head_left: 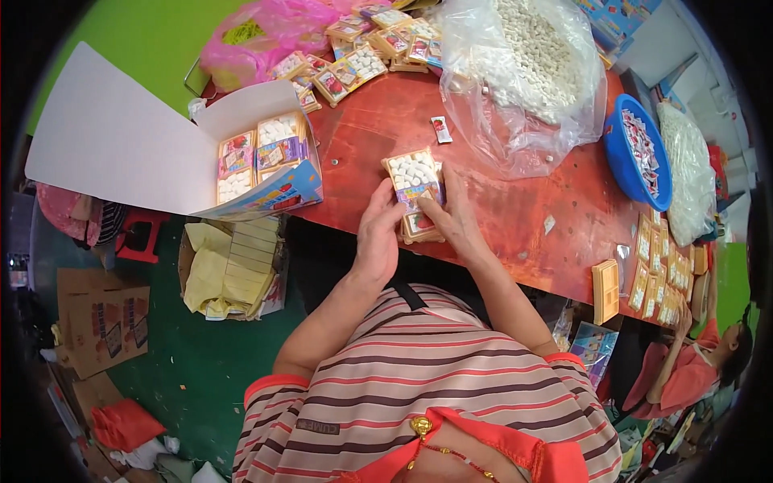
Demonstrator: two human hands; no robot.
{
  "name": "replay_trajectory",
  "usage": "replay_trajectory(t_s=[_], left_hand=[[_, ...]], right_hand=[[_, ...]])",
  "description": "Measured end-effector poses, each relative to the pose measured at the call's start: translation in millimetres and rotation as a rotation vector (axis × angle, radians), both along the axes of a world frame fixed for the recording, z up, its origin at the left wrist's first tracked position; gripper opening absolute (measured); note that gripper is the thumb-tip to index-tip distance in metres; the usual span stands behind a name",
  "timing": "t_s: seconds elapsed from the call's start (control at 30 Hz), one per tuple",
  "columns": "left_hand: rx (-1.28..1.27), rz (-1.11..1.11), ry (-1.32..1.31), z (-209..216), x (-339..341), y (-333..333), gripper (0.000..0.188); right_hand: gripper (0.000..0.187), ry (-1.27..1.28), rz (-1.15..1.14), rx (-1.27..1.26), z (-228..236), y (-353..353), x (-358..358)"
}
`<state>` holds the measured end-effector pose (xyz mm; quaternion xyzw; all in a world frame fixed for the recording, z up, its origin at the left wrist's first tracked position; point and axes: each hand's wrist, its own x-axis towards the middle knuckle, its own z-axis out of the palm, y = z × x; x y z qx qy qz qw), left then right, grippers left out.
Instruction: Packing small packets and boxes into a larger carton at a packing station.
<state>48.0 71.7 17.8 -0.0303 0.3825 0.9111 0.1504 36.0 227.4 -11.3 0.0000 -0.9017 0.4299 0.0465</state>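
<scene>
Between my two hands is a small stack of candy packs (414, 172), tan trays with white pellets and a purple and red printed card. My left hand (377, 235) is closed along its left side, fingertips at the lower edge of the top pack. My right hand (456, 216) grips the right side, its thumb lying across the printed part. The stack is above the near edge of the red table (362, 169). How many packs are in it is partly hidden by my fingers. Just beyond lies a small red and white sachet (440, 130).
At left stands an open display box (270, 197) holding packs. More packs (354, 74) are piled at the back beside a pink bag (282, 32). White pellets fill a clear bag (539, 64). A blue basin (620, 153) holds sachets. Right, a person (692, 370) works near filled trays (656, 274).
</scene>
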Motion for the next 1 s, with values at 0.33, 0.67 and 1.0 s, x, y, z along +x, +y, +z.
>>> replay_trajectory(t_s=[0.33, 0.67, 1.0], left_hand=[[-0.094, 0.098, -0.039, -2, 14, 12, 0.052], [-0.37, 0.265, 0.144, -21, -7, 20, 0.048], [-0.111, -0.027, 0.215, 2, -21, 6, 0.075]], right_hand=[[0.059, -0.201, -0.085, -0.948, 32, -4, 20], [0.058, -0.298, -0.03, -1.107, 40, -6, 1], [0.103, 0.005, 0.175, -0.955, 42, 13, 2]])
